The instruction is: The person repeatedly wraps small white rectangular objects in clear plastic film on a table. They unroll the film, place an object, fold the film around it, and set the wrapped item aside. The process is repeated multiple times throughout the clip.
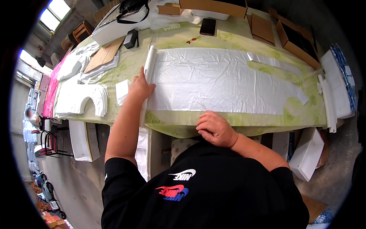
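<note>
At the white roll point(151, 57), the left hand point(140, 88) lies spread.

Window point(55, 15): upper left, bright white panes
Second window point(31, 60): below it, partly cut by the view's rim
Wall point(79, 13): dull grey
Floor point(84, 183): bare grey
Bench point(314, 108): broad, under pale green floral cloth
Chair point(44, 152): dark-framed, at left

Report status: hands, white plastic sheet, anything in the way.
Left hand at rolled left end of white plastic sheet. Right hand loosely curled at near edge. Sheet spread, wrinkled. Black rectangular phone beyond far edge, off the sheet.
</note>
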Demonstrator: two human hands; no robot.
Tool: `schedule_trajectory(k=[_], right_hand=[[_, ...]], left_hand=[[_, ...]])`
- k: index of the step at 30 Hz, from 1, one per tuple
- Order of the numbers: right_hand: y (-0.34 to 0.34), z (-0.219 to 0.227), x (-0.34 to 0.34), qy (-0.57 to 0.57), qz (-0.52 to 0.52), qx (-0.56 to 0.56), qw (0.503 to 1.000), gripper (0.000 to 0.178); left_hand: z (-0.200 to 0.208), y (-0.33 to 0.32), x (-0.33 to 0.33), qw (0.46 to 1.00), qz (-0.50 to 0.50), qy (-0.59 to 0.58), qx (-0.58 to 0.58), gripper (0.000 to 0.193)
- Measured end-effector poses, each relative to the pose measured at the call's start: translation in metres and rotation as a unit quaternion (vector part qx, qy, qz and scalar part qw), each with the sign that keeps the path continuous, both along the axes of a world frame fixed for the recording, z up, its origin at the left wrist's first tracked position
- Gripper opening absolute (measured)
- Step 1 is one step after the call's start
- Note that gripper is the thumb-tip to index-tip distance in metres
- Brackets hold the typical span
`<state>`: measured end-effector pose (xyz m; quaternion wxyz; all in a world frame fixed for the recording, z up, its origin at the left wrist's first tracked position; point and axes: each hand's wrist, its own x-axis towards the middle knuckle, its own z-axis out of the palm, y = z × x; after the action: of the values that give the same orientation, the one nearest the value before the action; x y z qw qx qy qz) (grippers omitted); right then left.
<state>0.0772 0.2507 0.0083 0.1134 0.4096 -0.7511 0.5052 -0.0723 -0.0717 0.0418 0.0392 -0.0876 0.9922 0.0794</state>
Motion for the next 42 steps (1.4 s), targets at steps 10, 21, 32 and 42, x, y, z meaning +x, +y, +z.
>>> schedule_trajectory(k=[10,21,32,42], right_hand=[[0.009,0.01,0.006,-0.174,-0.092,-0.046,0.979,0.052],[0.05,0.026,0.028,-0.398,-0.144,-0.02,0.906,0.087],[0.103,0.033,0.065,-0.413,-0.215,0.097,0.88,0.086],[0.121,0.013,0.069,-0.492,-0.165,-0.043,0.854,0.086]], left_hand=[[0.005,0.109,0.024,0.74,-0.019,0.019,0.672,0.082],[-0.02,0.232,0.042,0.597,0.019,-0.035,0.801,0.109],[-0.049,0.201,-0.087,0.897,-0.105,0.024,0.429,0.079],[-0.036,0.168,-0.098,0.777,-0.174,-0.156,0.585,0.056]])
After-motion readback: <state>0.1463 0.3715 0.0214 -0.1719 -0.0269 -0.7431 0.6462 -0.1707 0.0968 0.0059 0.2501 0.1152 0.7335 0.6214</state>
